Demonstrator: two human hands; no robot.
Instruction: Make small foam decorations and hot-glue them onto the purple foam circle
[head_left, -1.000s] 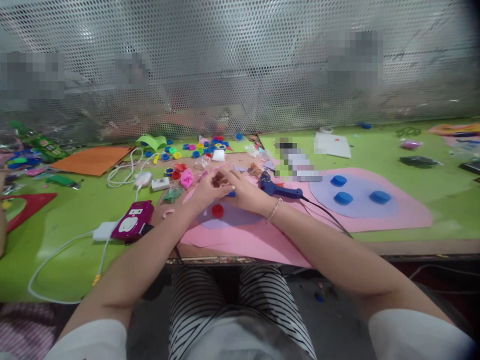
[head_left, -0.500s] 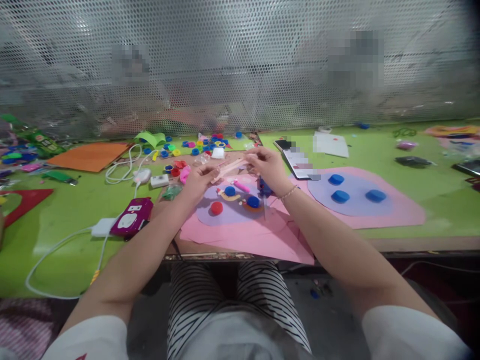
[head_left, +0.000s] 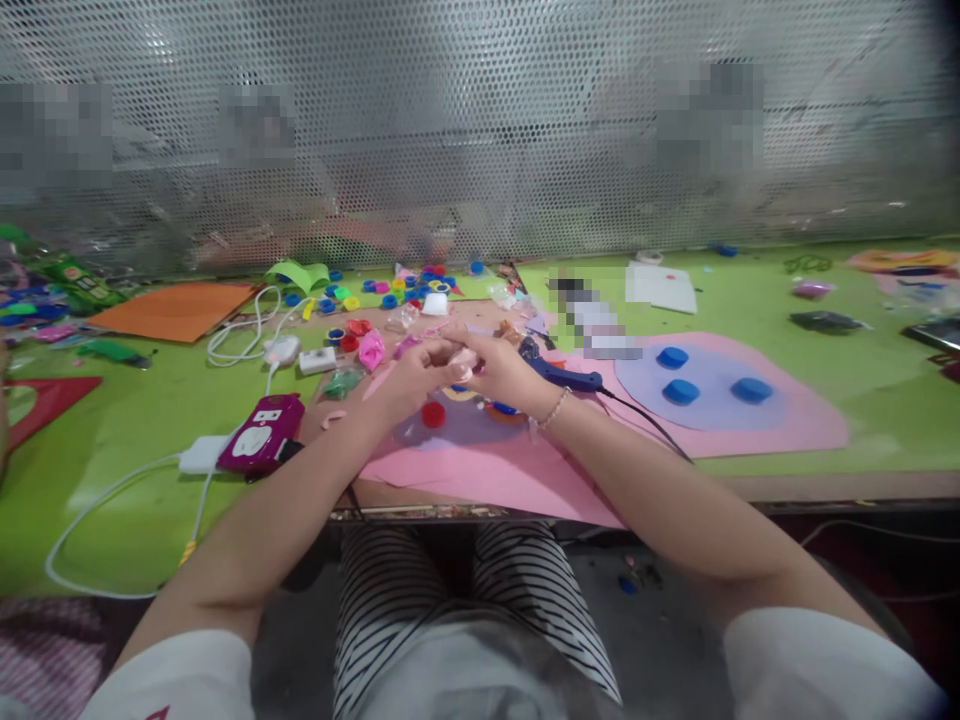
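Note:
My left hand (head_left: 421,372) and my right hand (head_left: 504,368) meet over the nearer paper shape. Between the fingertips of both is a small lump of pale pink clay (head_left: 465,362), partly covered by the fingers. Beneath them lies a lilac paper oval (head_left: 412,430) on pink paper (head_left: 487,475). A red bottle cap (head_left: 433,415) sits on the oval, and a blue cap (head_left: 505,408) shows partly below my right hand. Beside my right wrist lies a dark blue glue gun (head_left: 566,377) with a black cord.
Several coloured caps (head_left: 390,301) lie scattered at the back. To the right, three blue caps (head_left: 681,392) sit on another lilac oval. A purple device (head_left: 262,435) with white cables lies left, near an orange sheet (head_left: 176,311). A perforated metal screen (head_left: 480,130) stands behind.
My hands have come closer together and a little lower. The pale pink clay, stretched out as a strip before, is now bunched between the fingers. The glue gun shows more clearly.

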